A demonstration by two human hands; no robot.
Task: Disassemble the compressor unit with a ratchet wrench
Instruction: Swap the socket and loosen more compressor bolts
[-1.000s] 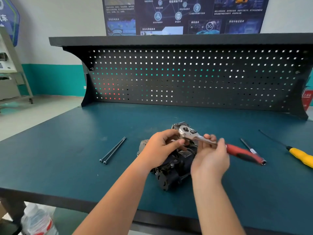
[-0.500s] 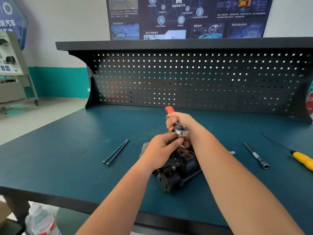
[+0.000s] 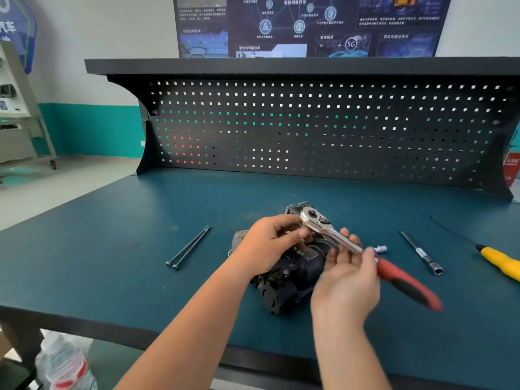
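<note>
Nearest us, our right hand (image 3: 346,280) curls its fingers loosely round the steel shank of the ratchet wrench (image 3: 336,237), just above the red grip, probably for short, quick strokes. Beyond it, our left hand (image 3: 264,246) rests on the compressor unit (image 3: 292,280), which lies mid-workbench (image 3: 112,263), and pinches at the wrench head, we judge to keep it seated. Two long bolts (image 3: 188,247) lie well apart to the left.

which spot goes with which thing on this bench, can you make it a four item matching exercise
1 ratchet wrench
2 long bolts
3 yellow screwdriver
4 compressor unit

a farthest right on the bench
b under the left hand
c lying left of the compressor unit
d held in the right hand

Pairs: 1-d, 2-c, 3-a, 4-b
</note>
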